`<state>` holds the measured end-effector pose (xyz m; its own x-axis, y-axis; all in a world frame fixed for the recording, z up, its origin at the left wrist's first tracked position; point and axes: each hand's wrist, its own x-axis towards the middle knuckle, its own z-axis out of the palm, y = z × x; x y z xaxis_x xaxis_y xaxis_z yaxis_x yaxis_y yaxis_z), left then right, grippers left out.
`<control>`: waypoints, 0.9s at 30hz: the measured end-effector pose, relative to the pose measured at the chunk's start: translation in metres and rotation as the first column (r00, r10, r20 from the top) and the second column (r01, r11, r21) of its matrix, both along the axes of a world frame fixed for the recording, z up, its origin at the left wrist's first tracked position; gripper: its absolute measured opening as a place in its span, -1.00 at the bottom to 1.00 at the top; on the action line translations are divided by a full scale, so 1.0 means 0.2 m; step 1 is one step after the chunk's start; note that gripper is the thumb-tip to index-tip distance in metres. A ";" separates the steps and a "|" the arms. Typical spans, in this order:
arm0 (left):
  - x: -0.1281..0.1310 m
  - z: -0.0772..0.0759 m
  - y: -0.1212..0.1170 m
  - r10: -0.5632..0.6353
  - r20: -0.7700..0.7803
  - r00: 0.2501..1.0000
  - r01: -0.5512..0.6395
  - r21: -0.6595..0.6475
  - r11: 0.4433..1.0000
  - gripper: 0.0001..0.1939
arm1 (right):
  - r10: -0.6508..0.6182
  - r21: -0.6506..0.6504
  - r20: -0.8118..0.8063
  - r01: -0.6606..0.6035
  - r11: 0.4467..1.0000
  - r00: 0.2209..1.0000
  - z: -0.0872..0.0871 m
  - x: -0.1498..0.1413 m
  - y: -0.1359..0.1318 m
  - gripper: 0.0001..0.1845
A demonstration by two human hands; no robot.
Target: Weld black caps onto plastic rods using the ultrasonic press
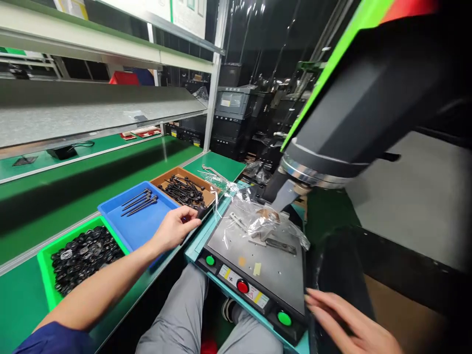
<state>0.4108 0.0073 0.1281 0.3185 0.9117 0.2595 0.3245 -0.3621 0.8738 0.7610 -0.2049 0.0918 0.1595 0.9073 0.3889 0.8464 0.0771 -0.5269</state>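
Observation:
My left hand [177, 229] is over the front edge of the blue tray [142, 221], its fingers curled and thumb forward. A small black part [202, 212] shows at its fingertips; its kind is unclear. Several black pointed rods with round heads [139, 202] lie in the blue tray. Beside it, a brown tray [177, 172] holds many black stemmed pieces [186, 191]. At the right side of the machine's metal plate [228, 246], my right hand [350, 319] is slightly blurred, its fingers stretched out and nothing visible in them.
A green bin [46, 280] holds black round parts. The control panel has green buttons [284, 318] and a red button [242, 286]. Clear plastic film [263, 221] surrounds the metal tool tip [283, 196] under a large dark machine head [342, 98]. Shelving [92, 105] stands left.

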 end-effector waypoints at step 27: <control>0.58 -0.23 -0.31 -0.033 0.495 0.868 0.266 -0.410 0.872 -0.61 | 0.128 -0.039 -0.782 -0.252 0.967 0.610 -0.23 -0.66 0.33 -0.73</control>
